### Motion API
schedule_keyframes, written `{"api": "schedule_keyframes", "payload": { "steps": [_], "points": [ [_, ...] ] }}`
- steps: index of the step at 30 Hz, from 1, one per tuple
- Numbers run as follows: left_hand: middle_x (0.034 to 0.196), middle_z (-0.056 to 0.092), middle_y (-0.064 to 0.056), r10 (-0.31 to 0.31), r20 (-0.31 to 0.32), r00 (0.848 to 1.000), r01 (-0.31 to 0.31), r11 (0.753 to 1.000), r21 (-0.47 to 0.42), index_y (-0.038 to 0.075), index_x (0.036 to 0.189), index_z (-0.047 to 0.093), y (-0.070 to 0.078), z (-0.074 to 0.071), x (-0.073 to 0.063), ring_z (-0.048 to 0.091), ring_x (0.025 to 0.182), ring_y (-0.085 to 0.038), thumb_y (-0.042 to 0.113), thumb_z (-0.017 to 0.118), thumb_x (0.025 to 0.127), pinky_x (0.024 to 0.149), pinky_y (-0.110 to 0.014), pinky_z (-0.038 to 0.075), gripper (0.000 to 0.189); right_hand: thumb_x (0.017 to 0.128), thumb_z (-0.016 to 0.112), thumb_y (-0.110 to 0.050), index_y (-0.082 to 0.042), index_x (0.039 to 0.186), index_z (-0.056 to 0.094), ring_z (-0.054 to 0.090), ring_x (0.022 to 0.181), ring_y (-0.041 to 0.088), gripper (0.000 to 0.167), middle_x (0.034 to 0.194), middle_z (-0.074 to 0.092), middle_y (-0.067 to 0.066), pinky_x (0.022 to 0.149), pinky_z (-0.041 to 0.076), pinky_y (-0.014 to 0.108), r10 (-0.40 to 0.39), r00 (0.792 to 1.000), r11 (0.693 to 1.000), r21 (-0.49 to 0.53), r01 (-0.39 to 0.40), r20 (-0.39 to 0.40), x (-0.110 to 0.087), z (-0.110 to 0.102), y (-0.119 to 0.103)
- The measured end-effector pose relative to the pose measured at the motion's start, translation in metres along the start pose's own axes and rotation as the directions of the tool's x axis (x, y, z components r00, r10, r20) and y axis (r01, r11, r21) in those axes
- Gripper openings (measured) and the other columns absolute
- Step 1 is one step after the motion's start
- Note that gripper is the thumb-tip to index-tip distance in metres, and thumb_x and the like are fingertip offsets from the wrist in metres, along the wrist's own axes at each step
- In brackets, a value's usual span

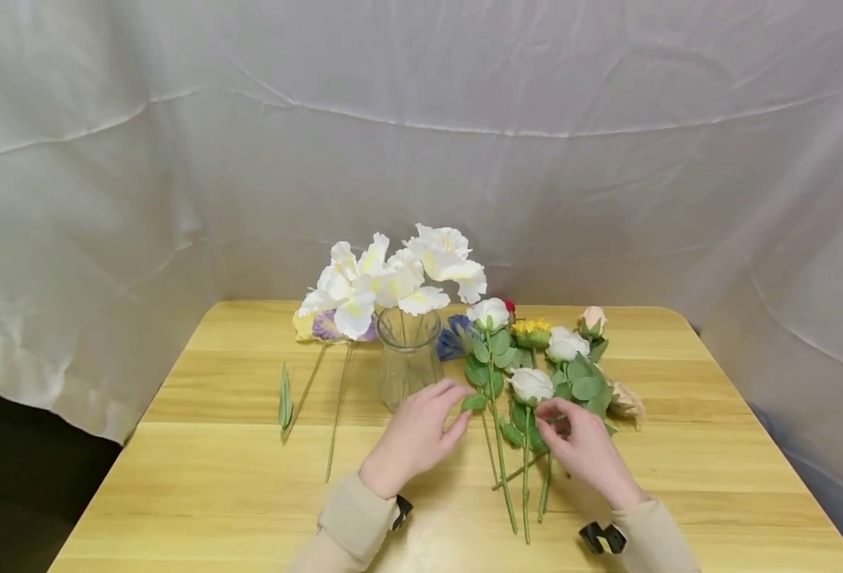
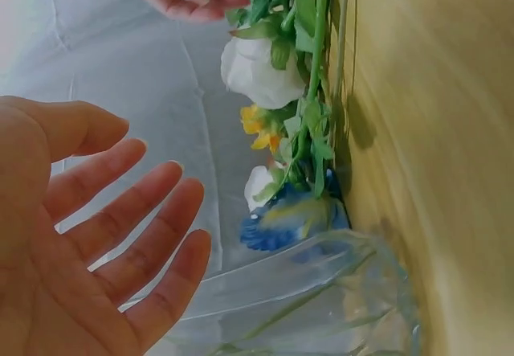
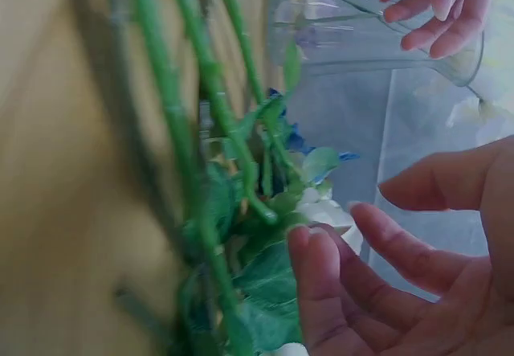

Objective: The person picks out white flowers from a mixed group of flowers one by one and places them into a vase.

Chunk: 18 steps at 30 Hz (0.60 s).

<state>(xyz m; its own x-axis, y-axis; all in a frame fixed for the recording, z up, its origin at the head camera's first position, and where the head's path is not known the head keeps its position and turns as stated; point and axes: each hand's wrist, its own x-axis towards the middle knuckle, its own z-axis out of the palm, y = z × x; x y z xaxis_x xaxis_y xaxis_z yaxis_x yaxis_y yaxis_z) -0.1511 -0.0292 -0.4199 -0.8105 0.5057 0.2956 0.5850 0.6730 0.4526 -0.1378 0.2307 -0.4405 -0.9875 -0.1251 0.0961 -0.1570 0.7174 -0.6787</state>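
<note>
My left hand (image 1: 417, 434) is spread in front of the clear glass vase (image 1: 392, 382), its fingers loosely bent and nothing in them. White irises (image 1: 400, 278) stand in the vase. On the right lies a group of artificial flowers, with a white rose (image 1: 532, 385) at the front. Beside that rose's head is my right hand (image 1: 586, 446). In the right wrist view a gap shows between its thumb (image 3: 438, 181) and forefinger, and the fingertips are right at the green leaves (image 3: 269, 276). The rose's green stem (image 1: 526, 477) points toward me.
Beyond the front rose lie more white roses (image 1: 567, 344), a yellow flower (image 1: 532, 331), a blue flower (image 1: 454, 338) and a peach rosebud (image 1: 593, 320). Left of the vase are a purple flower (image 1: 326, 326), a yellow one (image 1: 305, 326) and a loose leaf (image 1: 285, 398). Grey cloth (image 1: 421, 175) hangs behind the table.
</note>
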Motion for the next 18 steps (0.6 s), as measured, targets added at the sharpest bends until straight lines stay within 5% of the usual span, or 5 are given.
{"api": "schedule_keyframes", "payload": {
  "steps": [11, 18],
  "points": [
    [0.129, 0.069, -0.001, -0.007, 0.043, 0.999, 0.006, 0.999, 0.036, 0.013, 0.128, 0.065, -0.002, 0.013, -0.004, 0.068, 0.115, -0.019, 0.022, 0.061, 0.1, 0.104, -0.038, 0.056, 0.03, 0.092, 0.068, -0.01, -0.007, 0.108, 0.07, 0.06, 0.074, 0.002, 0.016, 0.096, 0.073, 0.002, 0.066, 0.054, 0.018, -0.004, 0.982, 1.0, -0.024, 0.008, 0.187, -0.013, 0.007, 0.006],
    [0.124, 0.07, -0.001, 0.028, 0.038, 0.999, -0.03, 0.999, 0.044, 0.012, 0.127, 0.066, -0.003, 0.016, -0.005, 0.069, 0.11, -0.018, 0.021, 0.063, 0.098, 0.099, -0.033, 0.058, 0.03, 0.093, 0.068, -0.014, -0.009, 0.105, 0.071, 0.057, 0.068, 0.0, 0.014, 0.084, 0.07, -0.005, 0.059, 0.049, 0.018, -0.033, 0.973, 0.997, -0.067, 0.049, 0.23, -0.013, 0.013, 0.004]
  ]
}}
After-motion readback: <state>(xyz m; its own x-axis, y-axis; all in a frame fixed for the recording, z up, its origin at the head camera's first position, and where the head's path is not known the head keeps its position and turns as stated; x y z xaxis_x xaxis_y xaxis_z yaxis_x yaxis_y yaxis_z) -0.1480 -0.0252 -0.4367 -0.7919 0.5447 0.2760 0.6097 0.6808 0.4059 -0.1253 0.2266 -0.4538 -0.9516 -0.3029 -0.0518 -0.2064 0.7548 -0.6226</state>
